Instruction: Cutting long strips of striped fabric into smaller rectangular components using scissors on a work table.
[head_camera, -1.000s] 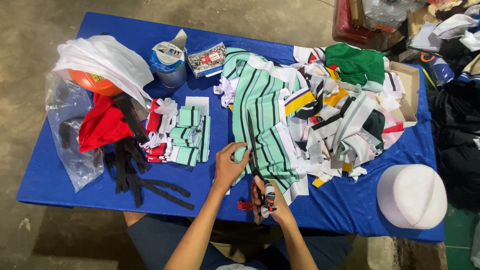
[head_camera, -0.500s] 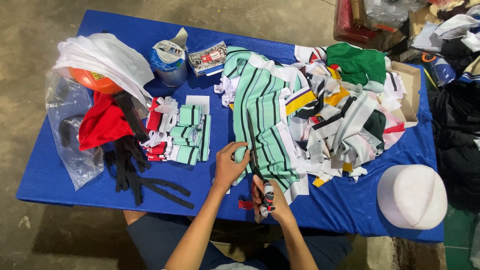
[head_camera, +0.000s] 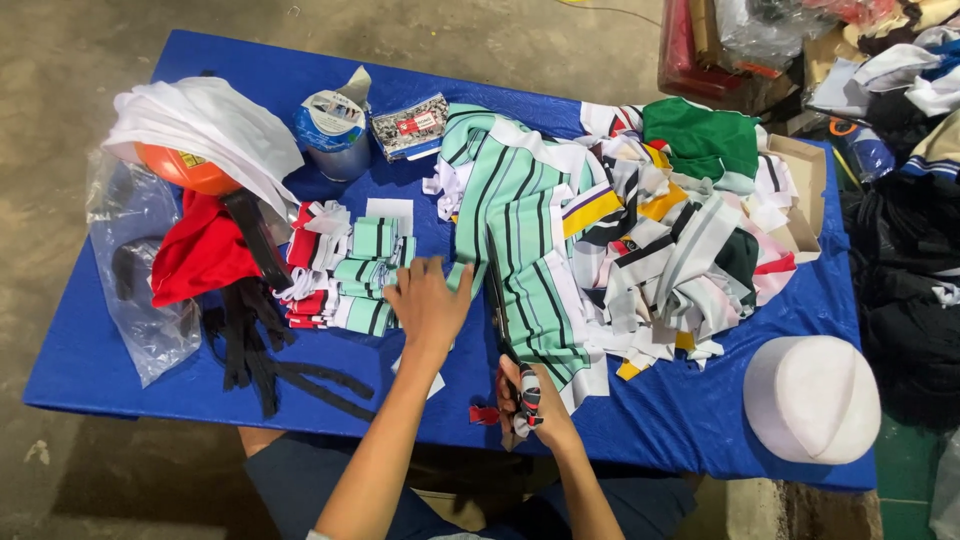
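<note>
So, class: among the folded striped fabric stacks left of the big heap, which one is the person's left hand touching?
The mint-green striped stack, under the left hand; the red-and-white stack lies farther left, untouched.

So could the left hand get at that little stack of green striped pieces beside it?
Probably yes. The left hand lies flat on the blue table, right next to the stack of green striped pieces, with nothing between them. It holds nothing; the right hand has the scissors.
</note>
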